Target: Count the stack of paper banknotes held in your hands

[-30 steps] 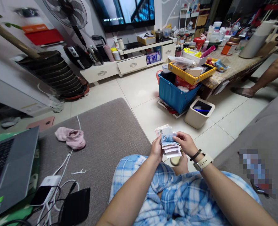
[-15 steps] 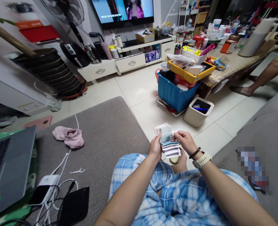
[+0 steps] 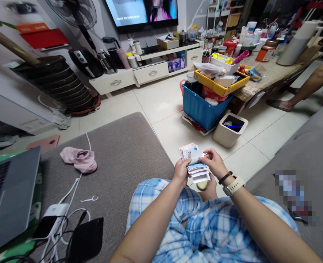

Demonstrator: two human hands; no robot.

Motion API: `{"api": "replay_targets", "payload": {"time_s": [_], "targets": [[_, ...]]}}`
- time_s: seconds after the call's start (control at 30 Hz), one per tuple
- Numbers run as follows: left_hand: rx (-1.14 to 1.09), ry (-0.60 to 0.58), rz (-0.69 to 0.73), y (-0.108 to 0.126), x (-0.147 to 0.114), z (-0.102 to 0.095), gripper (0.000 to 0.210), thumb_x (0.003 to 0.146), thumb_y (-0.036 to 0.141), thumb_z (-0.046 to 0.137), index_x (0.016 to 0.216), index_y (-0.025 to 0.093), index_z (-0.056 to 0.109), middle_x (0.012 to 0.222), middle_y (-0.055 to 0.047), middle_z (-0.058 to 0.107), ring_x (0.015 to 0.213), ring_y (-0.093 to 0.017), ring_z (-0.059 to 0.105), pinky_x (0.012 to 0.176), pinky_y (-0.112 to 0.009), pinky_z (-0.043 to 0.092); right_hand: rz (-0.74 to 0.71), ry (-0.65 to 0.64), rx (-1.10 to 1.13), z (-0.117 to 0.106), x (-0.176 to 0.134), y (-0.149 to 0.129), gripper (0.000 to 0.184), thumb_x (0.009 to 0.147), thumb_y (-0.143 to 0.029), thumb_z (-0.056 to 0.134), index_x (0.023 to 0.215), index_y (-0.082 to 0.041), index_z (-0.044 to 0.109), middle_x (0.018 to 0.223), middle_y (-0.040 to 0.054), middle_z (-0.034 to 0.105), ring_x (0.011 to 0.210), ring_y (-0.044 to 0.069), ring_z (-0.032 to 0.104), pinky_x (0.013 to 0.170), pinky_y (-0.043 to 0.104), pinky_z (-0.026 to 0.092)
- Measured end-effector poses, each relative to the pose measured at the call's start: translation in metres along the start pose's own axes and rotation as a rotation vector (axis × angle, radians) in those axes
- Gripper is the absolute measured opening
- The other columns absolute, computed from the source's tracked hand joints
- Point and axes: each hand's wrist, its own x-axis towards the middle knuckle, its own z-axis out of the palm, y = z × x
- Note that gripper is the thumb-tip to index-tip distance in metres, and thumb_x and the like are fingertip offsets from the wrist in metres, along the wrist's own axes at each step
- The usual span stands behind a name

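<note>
We record that, half a second earlier, a darker grey-green note faced the person; now a pale note (image 3: 194, 157) stands there, and a bluish note (image 3: 195, 148) shows behind it at the top. We judge from this that one more has been turned over and that the sheaf is partly leafed through. The banknotes (image 3: 198, 168) are held between the two hands, in front of the knees. The left hand (image 3: 181, 171) clasps them, thumb in front; the right hand (image 3: 214, 162) pinches their right edge by thumb and finger. We count one sheaf, its overlapping notes uncountable, one wristwatch (image 3: 235, 185), one bracelet (image 3: 225, 178), one beige bin (image 3: 225, 135), one blue crate (image 3: 199, 111) and one laptop (image 3: 20, 204).
</note>
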Motion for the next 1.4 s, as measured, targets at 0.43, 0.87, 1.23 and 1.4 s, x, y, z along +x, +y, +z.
{"api": "replay_targets", "payload": {"time_s": [0.43, 0.87, 1.23, 1.4], "targets": [[-0.093, 0.049, -0.04, -0.001, 0.004, 0.001, 0.033, 0.074, 0.039, 0.073, 0.09, 0.011, 0.07, 0.083, -0.011, 0.075, 0.089, -0.028, 0.072, 0.085, -0.039, 0.054, -0.016, -0.101, 0.089, 0.001, -0.002, -0.007, 0.034, 0.069, -0.051, 0.075, 0.072, -0.02, 0.06, 0.067, -0.0001, 0.059, 0.063, 0.016, 0.052, 0.063, 0.03, 0.042], [-0.094, 0.052, -0.035, -0.002, 0.005, 0.0, 0.031, 0.073, 0.038, 0.074, 0.09, 0.011, 0.071, 0.084, -0.009, 0.075, 0.089, -0.026, 0.072, 0.086, -0.037, 0.054, 0.004, -0.149, 0.128, 0.002, -0.004, -0.011, 0.036, 0.075, -0.054, 0.07, 0.074, -0.02, 0.061, 0.064, -0.0024, 0.053, 0.057, 0.013, 0.043, 0.054, 0.026, 0.035], [-0.091, 0.042, -0.041, -0.003, 0.006, -0.003, 0.035, 0.074, 0.042, 0.074, 0.091, 0.011, 0.07, 0.086, -0.011, 0.075, 0.087, -0.028, 0.072, 0.084, -0.039, 0.054, -0.021, -0.166, 0.112, 0.0, -0.005, -0.014, 0.044, 0.082, -0.06, 0.062, 0.064, -0.02, 0.057, 0.054, -0.0029, 0.046, 0.053, 0.013, 0.04, 0.053, 0.027, 0.033], [-0.113, 0.022, -0.041, -0.002, 0.005, 0.0, 0.036, 0.074, 0.042, 0.073, 0.093, 0.011, 0.07, 0.09, -0.014, 0.076, 0.094, -0.031, 0.072, 0.088, -0.041, 0.053, 0.019, -0.196, 0.139, 0.003, -0.007, -0.019, 0.046, 0.08, -0.065, 0.06, 0.068, -0.02, 0.062, 0.061, 0.0021, 0.061, 0.054, 0.014, 0.045, 0.054, 0.029, 0.037]]}}
